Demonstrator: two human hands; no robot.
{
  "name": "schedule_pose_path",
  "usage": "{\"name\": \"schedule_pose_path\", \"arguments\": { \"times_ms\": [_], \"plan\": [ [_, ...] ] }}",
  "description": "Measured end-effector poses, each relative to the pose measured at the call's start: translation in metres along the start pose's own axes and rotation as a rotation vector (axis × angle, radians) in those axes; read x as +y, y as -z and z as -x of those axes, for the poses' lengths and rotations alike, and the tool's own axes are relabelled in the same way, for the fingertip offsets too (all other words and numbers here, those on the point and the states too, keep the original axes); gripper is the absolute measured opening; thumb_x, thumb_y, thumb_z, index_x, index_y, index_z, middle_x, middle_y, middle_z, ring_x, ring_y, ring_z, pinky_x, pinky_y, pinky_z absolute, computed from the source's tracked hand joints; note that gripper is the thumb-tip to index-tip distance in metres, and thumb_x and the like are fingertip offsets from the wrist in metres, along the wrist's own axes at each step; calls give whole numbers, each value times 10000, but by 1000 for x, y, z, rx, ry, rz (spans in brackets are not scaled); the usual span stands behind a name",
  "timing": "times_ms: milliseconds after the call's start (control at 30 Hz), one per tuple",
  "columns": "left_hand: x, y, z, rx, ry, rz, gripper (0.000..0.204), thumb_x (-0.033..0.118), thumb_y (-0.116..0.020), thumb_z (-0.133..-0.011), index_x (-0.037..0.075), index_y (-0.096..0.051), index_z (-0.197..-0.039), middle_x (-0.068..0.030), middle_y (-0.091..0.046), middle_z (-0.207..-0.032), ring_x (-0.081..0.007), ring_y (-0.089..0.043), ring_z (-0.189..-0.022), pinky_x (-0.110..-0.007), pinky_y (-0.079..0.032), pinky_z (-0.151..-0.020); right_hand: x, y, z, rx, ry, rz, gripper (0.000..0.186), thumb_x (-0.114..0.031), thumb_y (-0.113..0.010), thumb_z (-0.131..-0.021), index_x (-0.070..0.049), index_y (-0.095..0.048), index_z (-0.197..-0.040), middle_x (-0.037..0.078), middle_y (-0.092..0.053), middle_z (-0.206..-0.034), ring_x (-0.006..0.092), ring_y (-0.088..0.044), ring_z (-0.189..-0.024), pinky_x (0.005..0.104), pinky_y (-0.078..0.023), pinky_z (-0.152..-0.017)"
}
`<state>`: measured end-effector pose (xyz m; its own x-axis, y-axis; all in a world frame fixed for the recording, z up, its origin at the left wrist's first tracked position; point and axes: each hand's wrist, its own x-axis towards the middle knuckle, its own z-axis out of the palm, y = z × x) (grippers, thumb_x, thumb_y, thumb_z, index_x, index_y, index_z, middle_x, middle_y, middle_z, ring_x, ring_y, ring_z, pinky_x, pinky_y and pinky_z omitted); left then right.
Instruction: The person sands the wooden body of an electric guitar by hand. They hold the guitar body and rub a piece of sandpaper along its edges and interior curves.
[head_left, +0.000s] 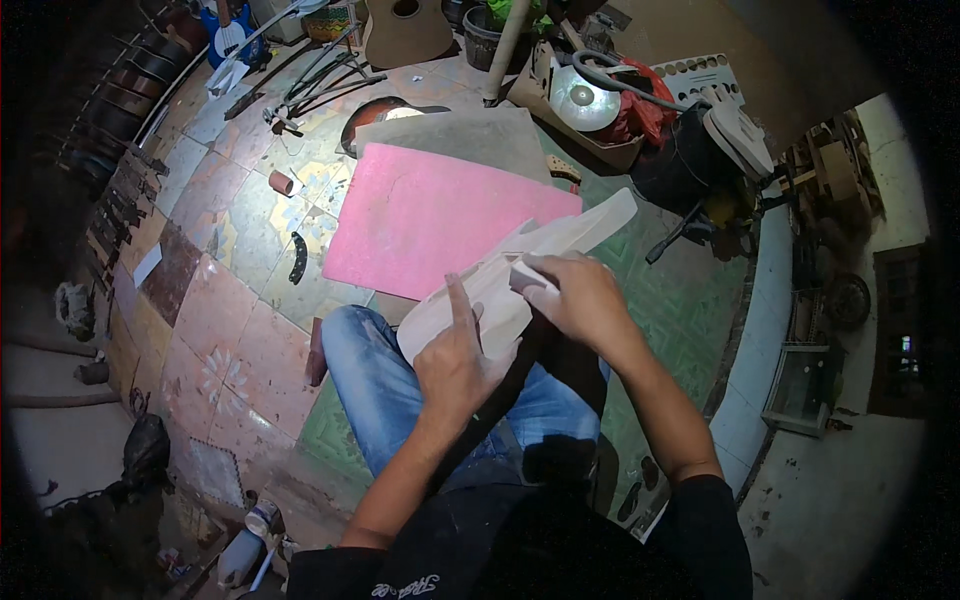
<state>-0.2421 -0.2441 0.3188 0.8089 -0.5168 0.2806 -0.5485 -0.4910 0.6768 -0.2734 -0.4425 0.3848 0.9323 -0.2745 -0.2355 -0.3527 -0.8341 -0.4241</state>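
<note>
A bare, pale wooden guitar body with a neck [590,222] lies slantwise over my lap, its neck pointing to the far right. My left hand [455,362] is on the lower body, thumb and fingers around its edge and the index finger stretched along the wood. My right hand [588,300] pinches a small folded piece of sandpaper [522,276] against the side near the middle of the guitar. What lies under my right fingers is partly hidden. Pale dust covers the fingers of both hands. Beyond the guitar is a flat pink board [430,210].
A grey board [480,128] lies beyond the pink one, beside a sunburst guitar part [375,120]. At the far right stand a cardboard box [545,95] and a black bucket [680,165]. A curved black piece [298,258] and a small brown cylinder [281,183] lie on the tiles leftward.
</note>
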Motion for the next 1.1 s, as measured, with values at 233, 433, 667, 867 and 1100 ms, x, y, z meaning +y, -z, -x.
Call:
{"name": "schedule_pose_path", "arguments": {
  "times_ms": [233,433,667,867,1100],
  "plan": [
    [-2,-1,4,-47,35,-92,1203,348,-848,-743,-105,-114,-1581,-132,-735,-794,-284,-699,-607,-399,-542,-528,-8,-9,10,19,37,22,450,-301,-712,-853,-134,-704,-1271,214,-672,-1052,393,-659,-1038,533,-497,-906],
    [-8,3,6,-118,103,-136,1257,367,-858,-725,-100,-75,-1590,-123,-751,-822,-271,-706,-608,-393,-529,-497,-47,-4,32,-23,215,87,416,-299,-717,-850,-69,-728,-1197,218,-709,-1166,373,-664,-1091,470,-511,-951],
    [-8,5,1,-154,135,-91,1225,366,-872,-710,-86,-148,-1589,-153,-767,-938,-285,-730,-696,-401,-562,-586,-33,-20,26,56,198,50,434,-351,-719,-862,-159,-716,-1251,175,-698,-1039,354,-644,-1100,527,-478,-949],
    [-15,2,-10,94,-10,-9,800,375,-882,-695,8,-591,-1343,-130,-753,-883,-313,-731,-780,-418,-571,-684,-1,-14,-4,220,75,-5,431,-257,-737,-838,-89,-711,-1234,191,-718,-1135,380,-656,-1087,475,-506,-960],
    [-13,27,-15,74,77,-163,509,365,-895,-660,52,-741,-1032,-136,-738,-859,-318,-722,-837,-416,-564,-726,22,-39,-12,399,57,-131,454,-261,-722,-848,-131,-691,-1282,159,-682,-1196,351,-612,-1159,516,-475,-971]
  ]
}}
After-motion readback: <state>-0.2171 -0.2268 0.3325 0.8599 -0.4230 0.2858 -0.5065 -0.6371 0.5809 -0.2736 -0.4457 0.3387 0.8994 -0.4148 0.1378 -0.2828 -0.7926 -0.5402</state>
